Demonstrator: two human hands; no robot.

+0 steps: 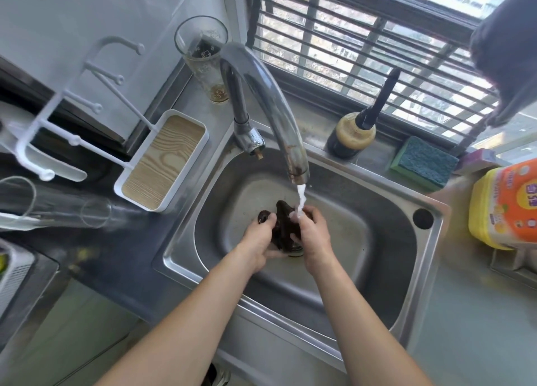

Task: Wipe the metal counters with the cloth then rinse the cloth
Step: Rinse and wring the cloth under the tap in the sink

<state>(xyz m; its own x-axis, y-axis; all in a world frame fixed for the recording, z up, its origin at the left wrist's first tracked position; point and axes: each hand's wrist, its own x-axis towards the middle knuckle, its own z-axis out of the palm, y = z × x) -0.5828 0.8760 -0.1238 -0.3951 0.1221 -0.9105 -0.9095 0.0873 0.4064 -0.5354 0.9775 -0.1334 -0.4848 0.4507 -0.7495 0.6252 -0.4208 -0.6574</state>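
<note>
While your forearms reach down over the near rim of the sink (343, 353), both hands meet low in the basin. Your left hand (257, 241) has its fingers curled round the left side of the cloth (283, 228), thumb tip pressing near the top. Your right hand (312, 234) closes on the right side, fingers wrapped in, knuckles up. The two hands sit just apart with the cloth bunched between them.

Cloth: dark brown to black, crumpled into a wad, one peak sticking up above your fingers, wet-looking. It hangs over the drain area, near the basin floor; whether it touches the floor, you cannot tell.

Water (300, 201) runs in a white stream from the faucet (279, 109) spout and lands on your right hand's fingers and the cloth's upper edge.

Further back: white tray with a wood-grain bottom (162, 160) left of the sink, a tall clear glass (203, 57) behind it, upright. Right of the faucet, a dark bottle (353, 135) stands on the back ledge, a green-and-blue sponge (424, 163) beside it. Yellow-and-orange package (505, 202) at far right. Barred window (363, 45) behind.
</note>
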